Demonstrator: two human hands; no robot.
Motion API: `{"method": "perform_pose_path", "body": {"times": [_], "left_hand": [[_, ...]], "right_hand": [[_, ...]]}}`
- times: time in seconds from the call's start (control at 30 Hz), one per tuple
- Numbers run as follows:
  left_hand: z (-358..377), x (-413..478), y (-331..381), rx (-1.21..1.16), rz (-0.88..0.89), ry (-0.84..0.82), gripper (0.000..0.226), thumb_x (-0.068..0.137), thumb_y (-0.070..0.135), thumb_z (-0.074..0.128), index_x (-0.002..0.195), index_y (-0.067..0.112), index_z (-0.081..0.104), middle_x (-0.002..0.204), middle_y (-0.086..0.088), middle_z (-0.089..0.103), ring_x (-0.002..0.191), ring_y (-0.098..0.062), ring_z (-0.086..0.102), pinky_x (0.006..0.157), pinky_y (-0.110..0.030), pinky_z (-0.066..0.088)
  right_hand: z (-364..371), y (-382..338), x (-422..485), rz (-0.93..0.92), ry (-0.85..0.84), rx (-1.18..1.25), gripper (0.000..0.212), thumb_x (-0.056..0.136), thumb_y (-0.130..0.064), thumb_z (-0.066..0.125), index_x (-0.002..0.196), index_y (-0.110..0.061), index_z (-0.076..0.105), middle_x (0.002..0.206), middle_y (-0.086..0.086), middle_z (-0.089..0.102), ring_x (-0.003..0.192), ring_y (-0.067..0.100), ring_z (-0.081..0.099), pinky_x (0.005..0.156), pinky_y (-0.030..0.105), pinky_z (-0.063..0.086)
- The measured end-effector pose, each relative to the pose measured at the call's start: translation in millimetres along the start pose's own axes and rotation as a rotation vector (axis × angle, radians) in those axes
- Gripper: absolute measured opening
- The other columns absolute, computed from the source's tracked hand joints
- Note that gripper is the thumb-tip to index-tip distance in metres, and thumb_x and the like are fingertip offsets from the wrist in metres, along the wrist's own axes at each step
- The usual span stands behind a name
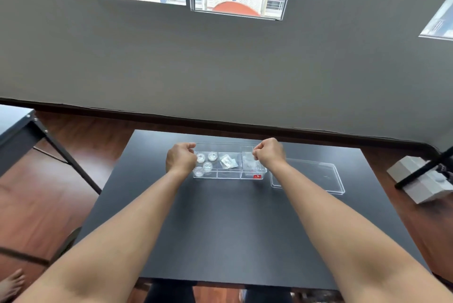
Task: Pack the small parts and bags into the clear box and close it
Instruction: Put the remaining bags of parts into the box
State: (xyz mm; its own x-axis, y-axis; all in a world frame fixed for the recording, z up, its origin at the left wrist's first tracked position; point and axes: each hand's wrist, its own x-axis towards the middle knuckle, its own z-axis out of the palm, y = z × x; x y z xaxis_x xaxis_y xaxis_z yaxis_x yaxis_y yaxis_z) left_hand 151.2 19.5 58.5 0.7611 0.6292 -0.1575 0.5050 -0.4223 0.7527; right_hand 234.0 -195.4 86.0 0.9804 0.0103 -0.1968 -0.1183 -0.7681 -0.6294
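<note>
Clear box [229, 173] on black table [232, 229], lid [308, 175] beside; both hands [181, 158] fisted, empty.

The left hand [181, 159] covers the left end of the clear box [229, 175], so part of the left compartment is hidden behind it. Its fingers [190, 146] are curled inward, and whether they hold something cannot be told. The right hand [269, 153] hides the far part of the right compartment; its fingers [256, 153] are also curled, and a grasp cannot be confirmed. The contents of the right compartment are too faint to identify. The print on the red label [256, 176] is too small to read. The small bag [228, 161] in the middle compartment shows no clear detail. The near edge of the worktop [232, 241] hides the person's legs, and both forearms are cut off by the bottom edge.
</note>
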Motion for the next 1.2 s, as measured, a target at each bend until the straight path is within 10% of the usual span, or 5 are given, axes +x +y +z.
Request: {"method": "perform_pose_path", "body": {"times": [0.57,1.0,1.2], "left_hand": [[1.4,-1.9,-0.5,0.050,0.017,0.010,0.051,0.084,0.001,0.048,0.127,0.022,0.064,0.127,-0.002,0.068,0.119,-0.026,0.060,0.100,-0.033,0.046],[0.7,-16.6,13.7,0.208,0.126,0.065,0.044,0.091,0.023,0.054,0.135,0.030,0.056,0.130,-0.007,0.054,0.121,-0.029,0.050,0.098,-0.042,0.045],[36.3,-74.9,54.2,-0.082,0.528,0.064,0.020,0.091,0.017,0.059,0.102,0.027,0.074,0.098,0.003,0.067,0.073,-0.014,0.062,0.071,-0.029,0.050]], "right_hand": [[14.2,3.2,-4.5,-0.218,0.074,-0.471,0.017,0.090,-0.006,0.050,0.098,-0.009,0.065,0.104,0.016,0.071,0.102,0.038,0.063,0.085,0.035,0.044],[-21.7,47.9,-19.9,-0.261,0.224,0.116,0.023,0.092,-0.011,0.052,0.103,-0.013,0.073,0.107,0.006,0.073,0.103,0.025,0.064,0.082,0.024,0.043],[-57.7,104.3,-25.6,-0.128,0.378,0.185,0.024,0.091,-0.008,0.051,0.104,-0.011,0.071,0.108,0.013,0.067,0.105,0.031,0.060,0.092,0.035,0.046]]}}
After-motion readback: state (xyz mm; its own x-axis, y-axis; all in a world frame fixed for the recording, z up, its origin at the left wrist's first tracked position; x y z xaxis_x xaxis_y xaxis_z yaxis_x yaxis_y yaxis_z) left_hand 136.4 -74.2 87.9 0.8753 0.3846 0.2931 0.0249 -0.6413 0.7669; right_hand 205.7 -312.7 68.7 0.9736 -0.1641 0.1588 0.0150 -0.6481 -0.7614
